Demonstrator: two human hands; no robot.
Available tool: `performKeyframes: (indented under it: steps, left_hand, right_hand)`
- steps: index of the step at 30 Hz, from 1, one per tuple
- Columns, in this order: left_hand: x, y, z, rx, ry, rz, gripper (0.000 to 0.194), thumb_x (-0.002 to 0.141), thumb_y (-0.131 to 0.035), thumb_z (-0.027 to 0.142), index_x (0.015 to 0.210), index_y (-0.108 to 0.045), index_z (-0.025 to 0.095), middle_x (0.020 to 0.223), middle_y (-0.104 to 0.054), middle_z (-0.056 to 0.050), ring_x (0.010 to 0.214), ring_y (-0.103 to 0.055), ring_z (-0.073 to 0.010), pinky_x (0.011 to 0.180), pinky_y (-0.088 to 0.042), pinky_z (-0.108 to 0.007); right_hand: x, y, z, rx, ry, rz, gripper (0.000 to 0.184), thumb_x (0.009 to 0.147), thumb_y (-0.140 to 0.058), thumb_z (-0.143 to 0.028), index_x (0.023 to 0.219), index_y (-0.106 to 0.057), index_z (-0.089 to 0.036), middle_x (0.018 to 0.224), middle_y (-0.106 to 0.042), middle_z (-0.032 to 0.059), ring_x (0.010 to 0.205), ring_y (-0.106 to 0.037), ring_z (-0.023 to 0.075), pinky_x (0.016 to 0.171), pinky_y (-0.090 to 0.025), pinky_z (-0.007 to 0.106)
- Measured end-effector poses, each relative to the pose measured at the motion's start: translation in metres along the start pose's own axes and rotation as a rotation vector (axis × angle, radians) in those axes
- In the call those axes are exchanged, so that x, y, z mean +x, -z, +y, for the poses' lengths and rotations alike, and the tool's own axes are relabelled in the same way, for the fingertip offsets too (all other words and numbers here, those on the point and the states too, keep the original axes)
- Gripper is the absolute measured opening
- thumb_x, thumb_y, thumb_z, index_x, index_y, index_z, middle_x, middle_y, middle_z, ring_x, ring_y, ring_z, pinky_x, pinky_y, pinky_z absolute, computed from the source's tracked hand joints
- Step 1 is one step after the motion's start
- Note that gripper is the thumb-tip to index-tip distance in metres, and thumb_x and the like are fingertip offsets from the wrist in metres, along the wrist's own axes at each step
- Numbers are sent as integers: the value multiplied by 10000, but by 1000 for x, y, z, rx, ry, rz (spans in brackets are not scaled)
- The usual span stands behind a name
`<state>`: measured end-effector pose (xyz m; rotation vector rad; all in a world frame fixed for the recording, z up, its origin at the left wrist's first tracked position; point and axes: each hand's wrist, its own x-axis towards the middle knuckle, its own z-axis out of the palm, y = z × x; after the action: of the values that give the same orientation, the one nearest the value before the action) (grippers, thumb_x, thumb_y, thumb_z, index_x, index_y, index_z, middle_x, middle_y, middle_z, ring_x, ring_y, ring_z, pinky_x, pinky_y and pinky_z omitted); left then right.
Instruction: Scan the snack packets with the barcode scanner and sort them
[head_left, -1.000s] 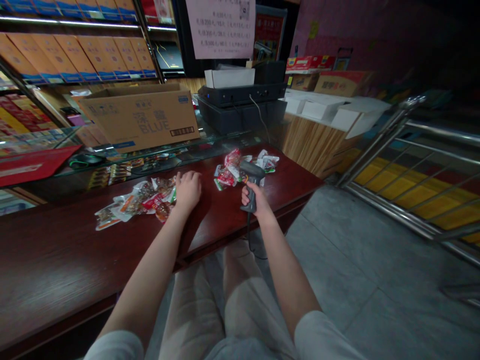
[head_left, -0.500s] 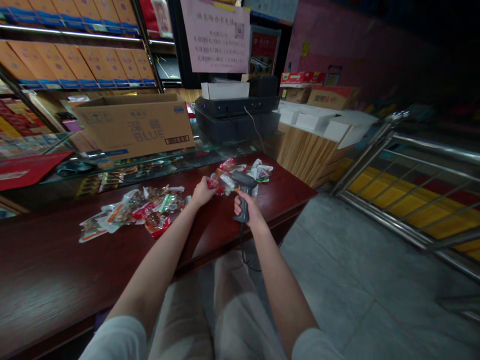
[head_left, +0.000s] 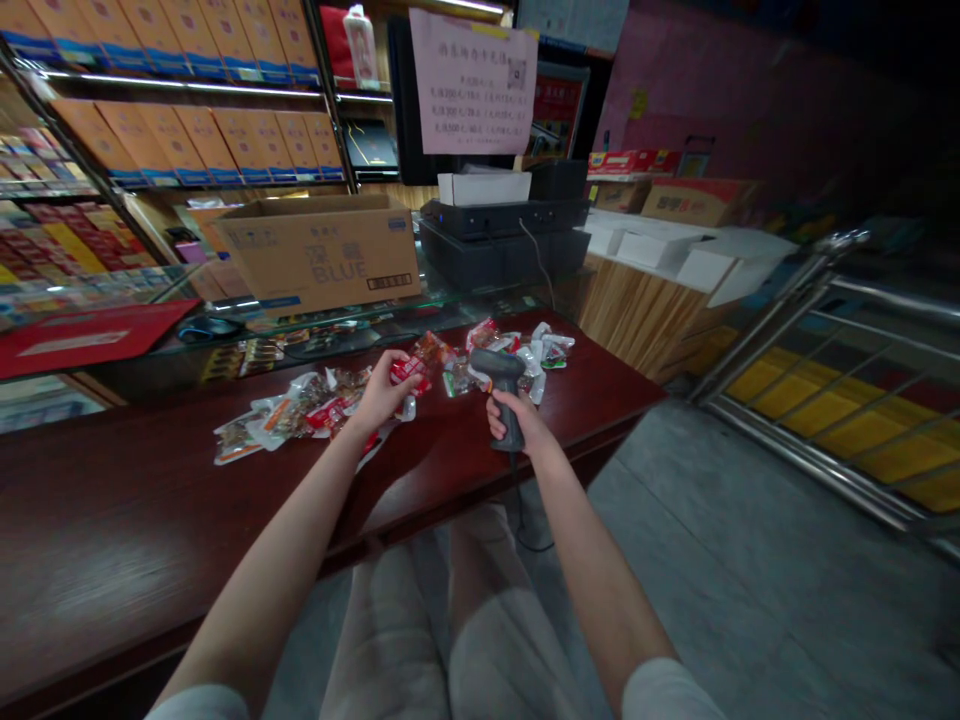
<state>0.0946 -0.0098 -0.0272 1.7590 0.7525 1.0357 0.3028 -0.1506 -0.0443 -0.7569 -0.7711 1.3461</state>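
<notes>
Grey barcode scanner (head_left: 501, 368) clamped in right hand (head_left: 516, 422), one red packet (head_left: 411, 370) in left hand (head_left: 380, 392).

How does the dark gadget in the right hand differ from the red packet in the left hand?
The barcode scanner is dark grey and rigid, the red packet shiny, crinkled plastic. The scanner trails a cord; the packet has none. Both are gripped in a hand.

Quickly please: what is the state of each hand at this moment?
Left hand: closed, holding a red snack packet.
Right hand: closed, holding a barcode scanner.
</notes>
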Motion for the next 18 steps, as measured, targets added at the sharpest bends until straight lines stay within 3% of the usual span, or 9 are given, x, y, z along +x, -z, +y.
performKeyframes:
  steps: [5, 11, 18]
  left_hand:
    - [-9, 7, -3, -279, 71, 11, 479, 728, -700, 436, 1079, -439, 243, 948, -644, -9, 752, -687, -159, 683, -528, -287]
    - [-5, 20, -5, -123, -75, 132, 352, 706, -749, 326, 977, -561, 203, 942, -659, -18, 907, -668, -181, 815, -538, -319]
    - [-10, 17, -5, -286, 65, 61, 424, 684, -767, 337, 1007, -524, 210, 905, -655, 5, 794, -682, -163, 742, -575, -335]
  right_hand:
    - [18, -13, 0, -7, -13, -45, 348, 712, -711, -365, 944, -521, -188, 546, -506, -97, 328, -389, 52, 326, -321, 184]
    - [35, -17, 2, 14, -40, -102, 347, 735, -698, -369, 968, -516, -187, 563, -496, -98, 336, -371, 46, 327, -298, 179]
    - [21, -12, 7, -34, -64, -141, 297, 759, -691, -366, 864, -462, -208, 549, -496, -95, 324, -372, 52, 310, -311, 186]
